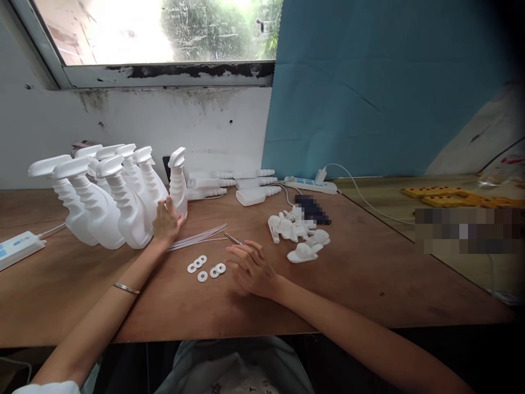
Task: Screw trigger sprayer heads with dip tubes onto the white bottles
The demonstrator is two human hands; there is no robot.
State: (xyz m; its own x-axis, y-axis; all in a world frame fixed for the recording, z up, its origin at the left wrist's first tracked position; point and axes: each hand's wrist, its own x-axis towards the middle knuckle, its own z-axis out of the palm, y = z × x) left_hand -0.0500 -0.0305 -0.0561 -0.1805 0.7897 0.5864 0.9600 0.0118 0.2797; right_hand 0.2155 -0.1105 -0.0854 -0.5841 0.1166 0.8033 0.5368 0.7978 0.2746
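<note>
Left hand (165,223) is gripping a spray bottle (178,186), seemingly placing it beside the left bottles (135,219); right hand (255,271) is holding a thin tool (233,239); letting go is probably needing steadiness.

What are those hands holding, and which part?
The right hand holds a thin metal tool near one end. The left hand is at a spray bottle, low down; grip unclear.

single head-worn cam, high over the near edge of the brown table (348,293), facing forward and down. close in, wide: lap (238,366) at bottom, window (205,33) and wall (221,126) up top, blue sheet (348,98) upper right.
</note>
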